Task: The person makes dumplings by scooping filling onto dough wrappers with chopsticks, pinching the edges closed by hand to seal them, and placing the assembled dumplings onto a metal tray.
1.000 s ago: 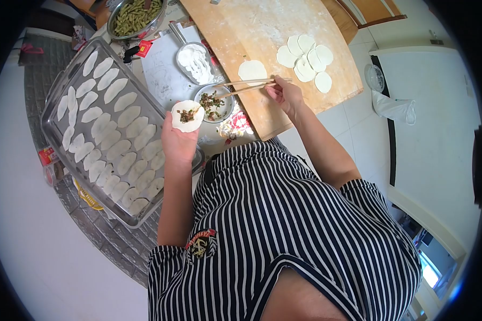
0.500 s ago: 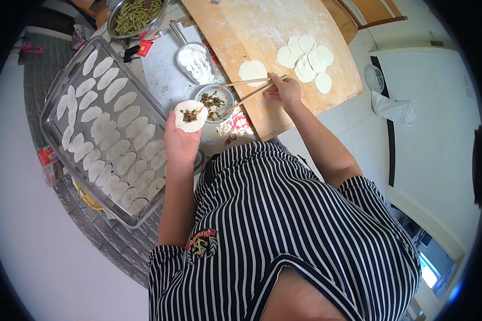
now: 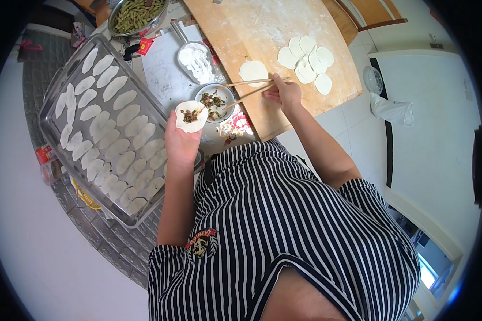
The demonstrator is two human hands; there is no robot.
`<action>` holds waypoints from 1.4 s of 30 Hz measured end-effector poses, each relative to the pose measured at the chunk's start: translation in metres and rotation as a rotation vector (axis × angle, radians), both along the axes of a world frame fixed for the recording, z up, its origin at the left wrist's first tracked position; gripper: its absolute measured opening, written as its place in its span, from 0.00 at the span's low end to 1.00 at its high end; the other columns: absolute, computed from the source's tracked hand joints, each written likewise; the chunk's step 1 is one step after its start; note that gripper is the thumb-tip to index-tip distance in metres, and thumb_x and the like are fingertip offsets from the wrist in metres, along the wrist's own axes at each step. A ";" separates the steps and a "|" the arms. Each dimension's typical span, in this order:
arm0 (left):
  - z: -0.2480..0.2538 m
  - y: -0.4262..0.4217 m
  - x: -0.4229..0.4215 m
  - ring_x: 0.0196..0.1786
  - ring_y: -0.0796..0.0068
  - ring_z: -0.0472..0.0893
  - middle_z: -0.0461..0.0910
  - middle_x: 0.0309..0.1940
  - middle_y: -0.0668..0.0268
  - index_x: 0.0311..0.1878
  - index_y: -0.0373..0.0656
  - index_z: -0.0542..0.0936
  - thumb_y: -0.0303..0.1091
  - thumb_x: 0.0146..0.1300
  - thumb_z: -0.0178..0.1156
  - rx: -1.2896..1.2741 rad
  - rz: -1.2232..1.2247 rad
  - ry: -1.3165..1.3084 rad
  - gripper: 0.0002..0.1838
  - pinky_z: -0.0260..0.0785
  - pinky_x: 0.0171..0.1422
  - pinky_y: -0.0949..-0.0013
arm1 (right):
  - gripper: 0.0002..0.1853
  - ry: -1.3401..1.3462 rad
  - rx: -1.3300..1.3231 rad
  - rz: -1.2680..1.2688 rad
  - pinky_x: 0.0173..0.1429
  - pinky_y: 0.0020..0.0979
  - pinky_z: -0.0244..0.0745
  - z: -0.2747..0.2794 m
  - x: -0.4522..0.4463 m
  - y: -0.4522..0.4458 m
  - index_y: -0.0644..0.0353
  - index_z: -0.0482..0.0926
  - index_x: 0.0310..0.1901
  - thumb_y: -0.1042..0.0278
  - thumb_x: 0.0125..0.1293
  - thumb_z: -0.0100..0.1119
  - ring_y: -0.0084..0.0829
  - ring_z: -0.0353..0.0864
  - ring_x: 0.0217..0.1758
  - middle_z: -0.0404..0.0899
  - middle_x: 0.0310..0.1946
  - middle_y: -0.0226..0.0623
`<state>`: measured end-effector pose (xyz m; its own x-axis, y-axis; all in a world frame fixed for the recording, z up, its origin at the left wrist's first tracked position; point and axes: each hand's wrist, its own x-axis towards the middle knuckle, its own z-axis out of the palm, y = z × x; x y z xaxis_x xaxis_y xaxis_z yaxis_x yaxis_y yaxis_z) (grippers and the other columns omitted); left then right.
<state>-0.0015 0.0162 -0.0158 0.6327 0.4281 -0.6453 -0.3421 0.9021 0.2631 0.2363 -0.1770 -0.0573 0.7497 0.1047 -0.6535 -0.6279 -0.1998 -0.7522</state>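
On the palm and fingers of my left hand [image 3: 181,144] lies a round dumpling wrapper [image 3: 191,111] with a small mound of chopped filling [image 3: 189,115] in its middle. My right hand [image 3: 285,93] is closed around a pair of chopsticks [image 3: 250,82] near their back ends. Their tips reach left, one at the filling on the wrapper or close by it, over the bowl [image 3: 230,97] of filling. A single flat wrapper [image 3: 253,70] lies on the wooden board beside the chopsticks.
A metal tray [image 3: 55,140] with rows of folded dumplings stands at the left. Beyond the bowl sits a scoop of flour [image 3: 196,61]. More wrappers [image 3: 306,58] overlap on the wooden board [image 3: 246,24]. A metal basin [image 3: 135,33] of green pods is at the back.
Almost nothing differs. The view has shifted very slightly, and both hands keep the same hold on the wrapper and the chopsticks.
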 end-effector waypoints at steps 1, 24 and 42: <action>0.000 0.000 0.000 0.67 0.57 0.70 0.73 0.62 0.55 0.62 0.36 0.71 0.41 0.76 0.43 -0.008 0.002 0.001 0.21 0.59 0.74 0.49 | 0.20 -0.014 -0.014 -0.003 0.28 0.31 0.86 0.002 -0.002 0.000 0.76 0.79 0.36 0.60 0.67 0.62 0.38 0.85 0.24 0.80 0.28 0.48; -0.003 -0.002 -0.001 0.66 0.56 0.71 0.73 0.60 0.54 0.61 0.35 0.71 0.41 0.77 0.42 -0.022 0.004 0.005 0.21 0.62 0.73 0.50 | 0.11 0.014 0.018 0.103 0.30 0.30 0.84 -0.002 -0.057 0.009 0.70 0.66 0.40 0.72 0.68 0.57 0.32 0.85 0.31 0.79 0.32 0.44; 0.005 -0.007 -0.002 0.64 0.58 0.73 0.75 0.59 0.55 0.62 0.36 0.70 0.43 0.77 0.42 -0.059 -0.044 -0.039 0.22 0.64 0.71 0.52 | 0.08 -0.892 -0.168 1.057 0.49 0.38 0.78 0.073 -0.086 0.017 0.54 0.79 0.44 0.66 0.65 0.59 0.40 0.80 0.47 0.77 0.45 0.39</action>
<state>-0.0037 0.0096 -0.0109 0.6752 0.3612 -0.6432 -0.3106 0.9301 0.1962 0.1504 -0.1601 0.0157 0.5307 0.8452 -0.0636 0.5489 -0.3999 -0.7341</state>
